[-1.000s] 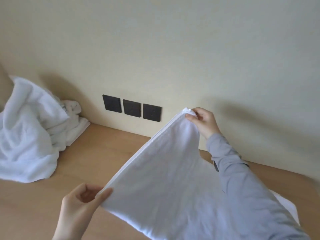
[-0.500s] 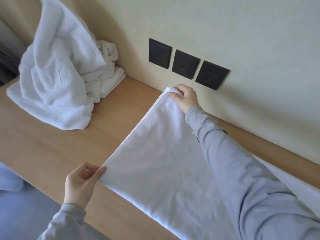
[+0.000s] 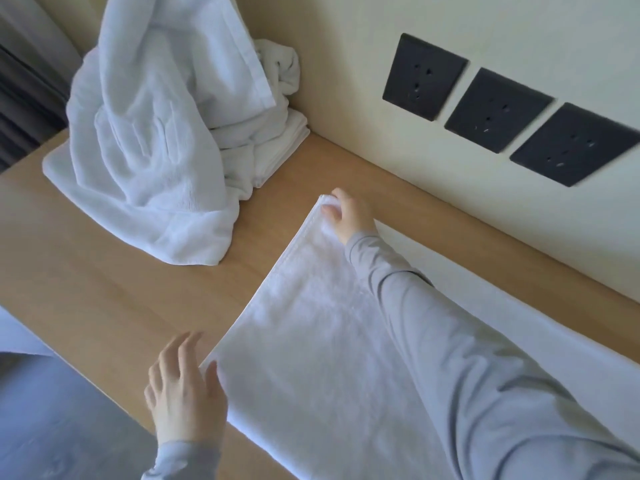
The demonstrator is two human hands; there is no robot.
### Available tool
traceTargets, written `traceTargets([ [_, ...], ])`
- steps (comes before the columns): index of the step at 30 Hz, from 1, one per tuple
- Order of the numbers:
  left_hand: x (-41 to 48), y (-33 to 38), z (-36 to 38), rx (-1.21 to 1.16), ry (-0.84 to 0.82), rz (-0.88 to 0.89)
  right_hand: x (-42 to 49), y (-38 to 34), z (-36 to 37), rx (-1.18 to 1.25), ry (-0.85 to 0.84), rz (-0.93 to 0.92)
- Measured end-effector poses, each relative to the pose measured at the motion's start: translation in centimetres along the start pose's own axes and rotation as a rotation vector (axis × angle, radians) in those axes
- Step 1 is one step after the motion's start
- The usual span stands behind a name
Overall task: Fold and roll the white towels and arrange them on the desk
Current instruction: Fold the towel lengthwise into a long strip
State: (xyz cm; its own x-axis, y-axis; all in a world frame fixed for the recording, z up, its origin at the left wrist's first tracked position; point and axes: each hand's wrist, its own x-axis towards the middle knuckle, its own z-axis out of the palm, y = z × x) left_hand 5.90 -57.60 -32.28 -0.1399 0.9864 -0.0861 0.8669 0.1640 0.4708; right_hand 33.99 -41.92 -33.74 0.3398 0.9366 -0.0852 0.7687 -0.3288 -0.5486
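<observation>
I have the flat white terry towel (image 3: 311, 341) laid on the pale wooden desk (image 3: 104, 271). Its short left edge runs from near to far between my two hands. Its long axis stretches away to the right, under my right sleeve and out of view.

My right hand (image 3: 351, 218) is at the far corner of that edge, fingers curled over the cloth and apparently pinching it. My left hand (image 3: 183, 400) is at the near corner, fingers spread and loose, gripping nothing, with only the thumb (image 3: 214, 375) touching the hem.

I judge the next move starts from this edge and carries rightward along the length, with each hand already nearest its own corner.

The crumpled heap of white towels (image 3: 156, 150) sits far left, well apart, and the three black wall sockets (image 3: 495, 109) are behind.
</observation>
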Motion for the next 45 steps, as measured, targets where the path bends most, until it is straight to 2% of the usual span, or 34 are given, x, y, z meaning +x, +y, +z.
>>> traceTargets([
  [2,0.2,2.1,1.0,0.098,-0.054,0.290,-1.0,-1.0,1.3,-0.247,0.012,-0.016],
  [4,0.5,3.8,2.4,0.188,-0.197,0.568,-4.1,-2.8,3.0,-0.381,0.014,-0.083],
  [5,0.9,4.0,3.1,0.210,-0.258,0.632,-6.5,-3.6,3.8,-0.365,0.001,-0.184],
  [8,2.1,3.2,4.1,0.282,-0.385,0.684,-13.9,-3.7,5.9,-0.265,-0.116,-0.666],
  [10,2.3,2.4,4.4,0.297,-0.385,0.701,-14.0,-1.5,5.1,-0.290,-0.212,-0.809],
  [12,2.4,1.9,4.7,0.259,-0.351,0.686,-9.8,1.0,3.2,-0.392,-0.193,-0.726],
  [15,2.3,1.8,4.9,0.227,-0.301,0.677,-3.0,4.3,-0.1,-0.525,-0.207,-0.441],
  [18,2.4,1.9,4.9,0.233,-0.284,0.671,-1.1,5.7,-0.8,-0.592,-0.251,-0.381],
  [20,2.4,2.1,4.9,0.249,-0.281,0.670,-2.1,4.5,-0.4,-0.651,-0.151,-0.336],
  [22,2.4,2.2,4.8,0.252,-0.290,0.668,-5.3,2.1,0.4,-0.500,-0.016,-0.291],
  [24,2.4,2.3,4.9,0.254,-0.292,0.669,-11.0,-0.1,2.2,-0.287,-0.001,-0.396],
  [25,2.5,2.3,4.8,0.260,-0.298,0.673,-14.5,-0.8,3.4,-0.258,-0.048,-0.486],
  [27,2.4,2.4,4.8,0.274,-0.306,0.686,-19.9,0.1,4.1,-0.327,-0.186,-0.643],
  [29,2.4,2.4,4.8,0.274,-0.293,0.682,-19.9,3.9,2.0,-0.439,-0.265,-0.689],
  [31,2.4,2.3,4.8,0.278,-0.282,0.672,-17.4,8.2,-1.6,-0.516,-0.251,-0.528],
  [34,2.2,2.3,5.0,0.303,-0.279,0.675,-13.7,14.9,-7.2,-0.531,-0.164,-0.147],
  [37,2.1,2.4,5.0,0.331,-0.269,0.674,-12.5,17.2,-8.8,-0.595,-0.155,0.107],
  [39,1.9,2.6,5.1,0.336,-0.257,0.657,-13.5,14.9,-7.9,-0.621,-0.065,0.064],
  [42,0.2,4.0,5.2,0.282,-0.210,0.600,-18.5,9.7,-4.7,-0.453,0.041,-0.132],
  [45,-4.3,6.8,6.3,0.201,-0.232,0.696,-26.2,6.2,-0.3,-0.352,0.007,-0.352],
])
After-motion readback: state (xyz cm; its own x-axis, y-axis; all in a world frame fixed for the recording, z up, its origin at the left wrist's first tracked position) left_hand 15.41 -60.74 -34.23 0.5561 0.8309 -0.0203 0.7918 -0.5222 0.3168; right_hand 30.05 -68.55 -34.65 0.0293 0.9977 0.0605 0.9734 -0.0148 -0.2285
